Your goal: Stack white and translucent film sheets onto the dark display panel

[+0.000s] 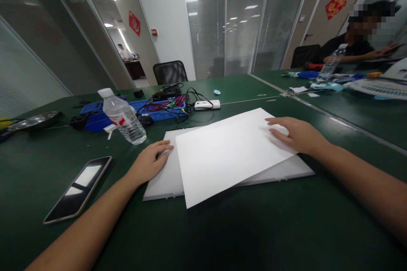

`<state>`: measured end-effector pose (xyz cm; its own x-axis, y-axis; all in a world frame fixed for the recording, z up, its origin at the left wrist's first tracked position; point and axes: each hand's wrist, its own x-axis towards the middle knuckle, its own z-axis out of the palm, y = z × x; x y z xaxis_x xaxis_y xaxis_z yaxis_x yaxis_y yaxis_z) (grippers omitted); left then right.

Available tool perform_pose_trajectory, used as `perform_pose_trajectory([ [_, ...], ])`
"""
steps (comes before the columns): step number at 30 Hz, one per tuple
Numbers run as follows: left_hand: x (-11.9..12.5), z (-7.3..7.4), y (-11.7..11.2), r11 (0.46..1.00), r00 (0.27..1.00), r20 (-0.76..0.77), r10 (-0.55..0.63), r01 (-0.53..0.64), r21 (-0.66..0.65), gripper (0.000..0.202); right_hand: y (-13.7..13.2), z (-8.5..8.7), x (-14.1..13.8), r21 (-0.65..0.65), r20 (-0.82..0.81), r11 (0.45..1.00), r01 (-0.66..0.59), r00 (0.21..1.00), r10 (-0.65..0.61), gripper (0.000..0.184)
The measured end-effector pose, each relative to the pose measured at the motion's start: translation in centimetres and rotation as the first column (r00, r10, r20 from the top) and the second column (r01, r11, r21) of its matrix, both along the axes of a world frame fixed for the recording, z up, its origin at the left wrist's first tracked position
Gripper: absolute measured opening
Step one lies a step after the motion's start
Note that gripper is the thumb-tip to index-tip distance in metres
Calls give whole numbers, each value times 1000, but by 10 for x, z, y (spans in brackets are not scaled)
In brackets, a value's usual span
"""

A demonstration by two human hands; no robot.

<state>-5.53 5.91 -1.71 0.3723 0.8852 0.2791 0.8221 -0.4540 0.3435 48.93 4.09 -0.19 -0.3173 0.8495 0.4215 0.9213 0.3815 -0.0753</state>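
A plain white sheet of paper [222,152] lies at a slant over a flat white panel [165,182] on the green table. My left hand [149,161] rests on the panel's left edge, just beside the paper, fingers stretched and thumb apart. At the paper's right end, my right hand [299,134] touches the sheet with its index finger and thumb spread apart. The other fingers of that hand are partly hidden. Most of the panel is covered by the paper; its left strip and front right corner show.
A tilted water bottle [125,118] stands left of the panel, and a phone [79,188] lies nearer me. Behind are a blue tray [152,112] of wires and a white device [207,104]. Another person [349,46] sits far right behind another bottle [332,63].
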Motion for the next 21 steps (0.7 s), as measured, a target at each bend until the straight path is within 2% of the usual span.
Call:
perform_pose_trajectory([
  [1,0,0,0,1000,1000,-1,1,-1,-3,46,6,-5,11,-66,8,996,58,998,-57,58],
  [3,0,1,-1,1000,1000,-1,2,-2,-6,47,16,-13,28,-180,20,979,92,996,-90,64],
  [6,0,1,-1,1000,1000,-1,1,-1,-4,48,20,-19,35,-235,45,965,119,993,-112,63],
  [9,0,0,-1,1000,1000,7,-3,3,2,48,14,-17,22,-225,123,957,185,979,-161,66],
  [13,-1,0,-1,1000,1000,23,-7,7,4,50,4,-8,-4,-191,211,960,203,964,-162,67],
  [16,-1,0,-1,1000,999,37,-8,8,8,53,-1,-1,-18,-170,235,972,163,965,-121,63],
  [21,-2,-4,1,999,998,54,-23,22,28,54,-5,3,-31,-129,183,990,60,982,-35,56],
])
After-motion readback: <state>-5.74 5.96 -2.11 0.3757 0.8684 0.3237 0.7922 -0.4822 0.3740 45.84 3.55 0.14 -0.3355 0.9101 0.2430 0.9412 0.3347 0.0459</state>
